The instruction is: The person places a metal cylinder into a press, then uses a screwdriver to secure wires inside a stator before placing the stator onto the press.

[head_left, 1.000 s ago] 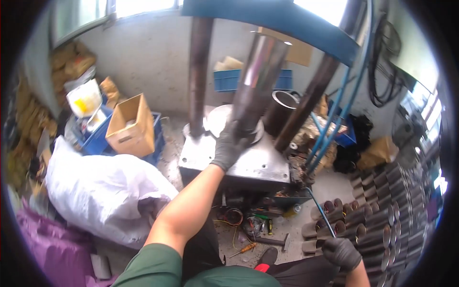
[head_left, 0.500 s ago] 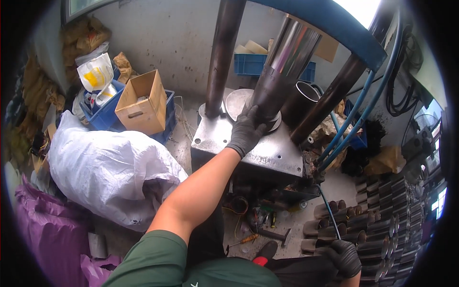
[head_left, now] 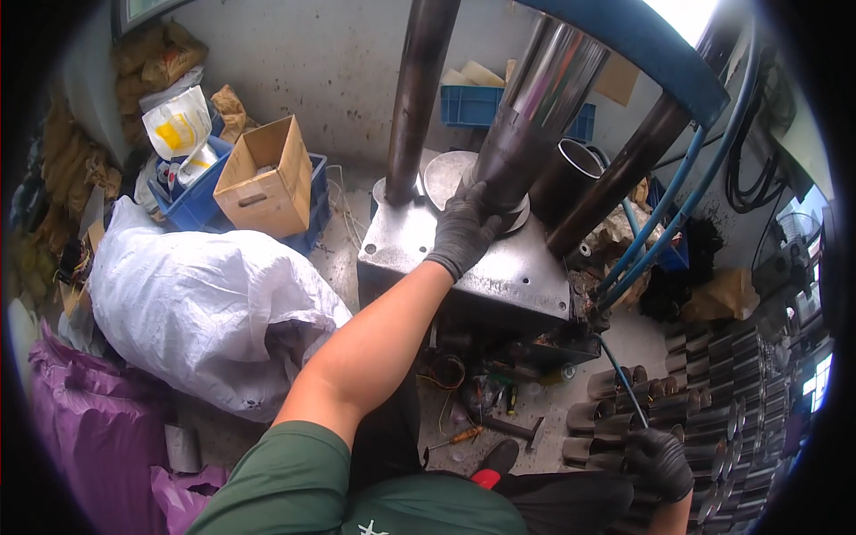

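Note:
My left hand (head_left: 464, 234), in a dark glove, is closed round the near side of a dark metal cylinder (head_left: 510, 160). The cylinder stands upright below the shiny ram (head_left: 560, 67) of a press, over round metal discs on the steel bed (head_left: 410, 241). At the lower right, my gloved right hand (head_left: 660, 464) is wrapped round the end of a thin metal lever (head_left: 621, 374), which runs up to the press base. The fingertips of that hand are partly hidden. Beside the held cylinder stands a dark open tube (head_left: 571, 174).
Dark pillars (head_left: 419, 98) and blue hoses (head_left: 664, 214) frame the press. A white sack (head_left: 205, 312), a wooden box (head_left: 263, 192) and a purple sack (head_left: 89, 437) lie at left. Rows of metal tubes (head_left: 713, 401) fill the right floor. A hammer (head_left: 517, 430) and screwdriver (head_left: 464, 436) lie near my foot.
My right hand has moved slightly right and up, and the lever has swung with it. My left hand stays on the cylinder. The view has shifted a little.

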`<state>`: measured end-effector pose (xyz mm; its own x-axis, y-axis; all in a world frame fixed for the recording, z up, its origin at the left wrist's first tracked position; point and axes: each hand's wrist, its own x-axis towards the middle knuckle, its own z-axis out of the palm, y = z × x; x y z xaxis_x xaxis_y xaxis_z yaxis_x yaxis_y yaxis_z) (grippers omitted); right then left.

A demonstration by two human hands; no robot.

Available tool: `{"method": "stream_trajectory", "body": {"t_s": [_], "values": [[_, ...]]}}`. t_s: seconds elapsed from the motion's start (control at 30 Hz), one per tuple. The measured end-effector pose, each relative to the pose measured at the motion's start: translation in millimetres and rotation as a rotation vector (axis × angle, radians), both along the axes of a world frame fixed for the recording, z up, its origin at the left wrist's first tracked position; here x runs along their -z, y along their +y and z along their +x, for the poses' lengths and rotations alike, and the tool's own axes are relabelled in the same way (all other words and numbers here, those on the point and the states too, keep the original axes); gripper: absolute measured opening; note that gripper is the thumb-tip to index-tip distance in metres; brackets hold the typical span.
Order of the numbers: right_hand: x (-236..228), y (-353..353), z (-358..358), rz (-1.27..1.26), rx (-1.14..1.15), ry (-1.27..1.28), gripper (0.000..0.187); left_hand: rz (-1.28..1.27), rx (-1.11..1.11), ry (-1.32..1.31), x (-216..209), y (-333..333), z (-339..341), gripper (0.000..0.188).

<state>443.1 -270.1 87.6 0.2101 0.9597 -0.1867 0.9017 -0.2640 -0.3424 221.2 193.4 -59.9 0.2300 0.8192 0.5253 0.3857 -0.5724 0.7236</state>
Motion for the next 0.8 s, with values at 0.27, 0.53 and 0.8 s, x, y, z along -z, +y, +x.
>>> {"method": "stream_trajectory", "body": {"t_s": [0.27, 0.53, 0.8], "values": [[-0.3, 1.0, -4.2, -0.015, 0.154, 0.057, 0.013, 0.009, 0.009, -0.021, -3.5, -1.2, -1.2, 0.071], [12.7, -9.0, -5.9, -0.057, -0.079, -0.119, 0.012, -0.001, 0.037, -0.061, 3.4, 5.9, 1.7, 0.068], [10.5, -8.6, 7.2, 0.094, 0.133, 0.004, 0.01, 0.026, 0.031, -0.07, 6.4, 7.3, 2.3, 0.065]]}}
